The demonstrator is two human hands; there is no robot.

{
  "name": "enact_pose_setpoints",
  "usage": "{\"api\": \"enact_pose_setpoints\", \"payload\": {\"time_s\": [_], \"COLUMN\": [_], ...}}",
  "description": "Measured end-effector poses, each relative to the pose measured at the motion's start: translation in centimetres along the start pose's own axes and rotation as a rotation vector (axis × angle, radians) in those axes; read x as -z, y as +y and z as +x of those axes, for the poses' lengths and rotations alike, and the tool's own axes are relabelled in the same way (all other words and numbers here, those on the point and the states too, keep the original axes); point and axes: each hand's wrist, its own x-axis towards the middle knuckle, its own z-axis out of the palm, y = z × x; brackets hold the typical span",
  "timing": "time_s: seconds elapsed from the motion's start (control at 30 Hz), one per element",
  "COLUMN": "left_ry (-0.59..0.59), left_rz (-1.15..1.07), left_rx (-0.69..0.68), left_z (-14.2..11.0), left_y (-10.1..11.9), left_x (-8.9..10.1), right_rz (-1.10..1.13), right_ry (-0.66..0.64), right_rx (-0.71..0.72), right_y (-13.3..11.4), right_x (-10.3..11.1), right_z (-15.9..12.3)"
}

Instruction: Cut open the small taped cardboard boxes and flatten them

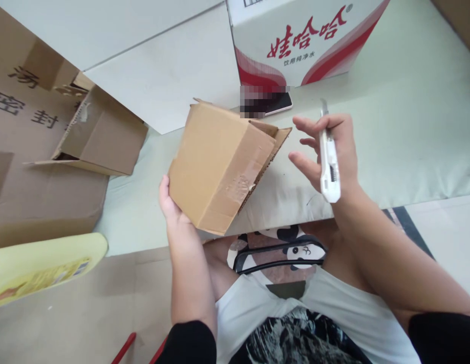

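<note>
So L hand (174, 215) grips boxy corrugated cardbd carton (215, 164), R hand (344, 156) w/ slim smooth cutter (329, 172).

A pale green cloth-covered surface (413, 131) carries the following. A phone (281, 103) lies flat on it, forward and left of the right hand (343, 146). A white-and-red printed carton (310, 48) stands forward of the same hand. A plain white box (170, 76) stands forward of the left hand (173, 205).
</note>
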Motion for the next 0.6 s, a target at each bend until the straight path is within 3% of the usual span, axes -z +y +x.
{"api": "enact_pose_setpoints", "payload": {"time_s": [0.1, 0.27, 0.4, 0.6], "left_ry": [-0.031, -0.079, -0.125, -0.056], "left_rz": [0.032, 0.098, 0.091, 0.108], "left_rx": [0.021, 0.049, 0.082, 0.120], "left_z": [-0.5, -1.3, -1.7, -2.5], "left_y": [-0.3, -0.9, -1.2, -0.9], "left_x": [-0.5, -1.1, -1.5, -2.0], "right_rz": [0.018, -0.029, -0.094, -0.205], "right_ry": [0.006, -0.155, -0.165, -0.220], "right_rx": [0.023, -0.075, -0.119, -0.122], "right_y": [-0.1, -0.1, 0.5, 1.4], "right_x": [0.1, 0.6, 0.6, -0.1], "right_z": [0.0, 0.4, 0.7, 0.9]}}
